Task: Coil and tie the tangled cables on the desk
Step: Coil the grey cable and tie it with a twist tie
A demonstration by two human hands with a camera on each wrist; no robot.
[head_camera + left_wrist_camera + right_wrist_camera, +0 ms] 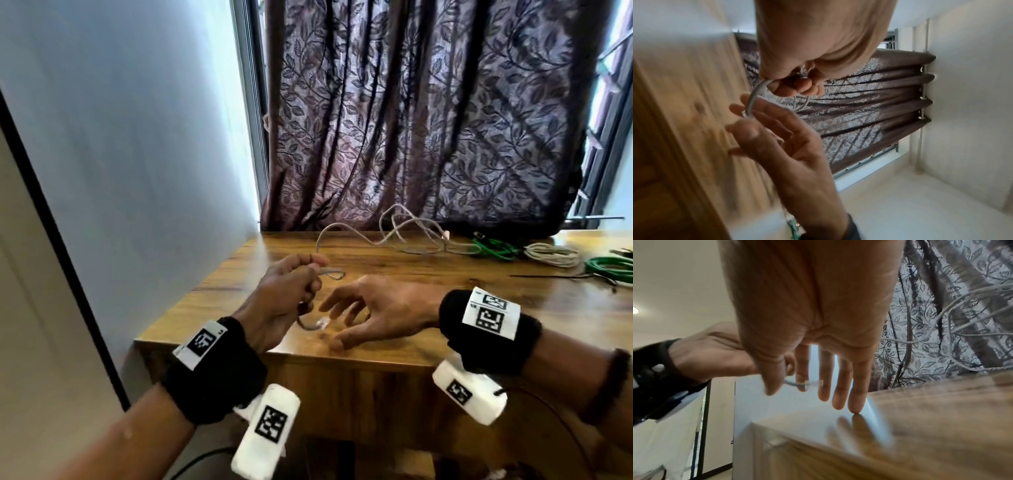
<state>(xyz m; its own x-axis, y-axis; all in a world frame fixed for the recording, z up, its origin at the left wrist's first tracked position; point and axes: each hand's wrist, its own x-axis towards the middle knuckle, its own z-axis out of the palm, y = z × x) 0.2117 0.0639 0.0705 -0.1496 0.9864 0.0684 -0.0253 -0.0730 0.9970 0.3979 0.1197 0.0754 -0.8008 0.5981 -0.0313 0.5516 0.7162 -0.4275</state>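
Observation:
A grey cable [356, 233] runs from a loose tangle at the back of the wooden desk [394, 262] to my left hand [301, 284], which grips it in a fist above the desk's front left. Its short end curls under that fist and ends in a clear plug [322, 323]. My right hand [337, 323] is open beside the plug, fingers spread. In the right wrist view the plug [815, 384] shows behind straight fingers [840, 386], and the little fingertip touches the desk. In the left wrist view the cable [751, 100] arcs from the fist across the right hand's fingertips.
Coiled cables lie at the back right: a green one [493, 248], a white one [551, 255] and another green one [613, 267]. Thin black ties [548, 275] lie in front of them. A patterned curtain [428, 120] hangs behind the desk, a wall on the left.

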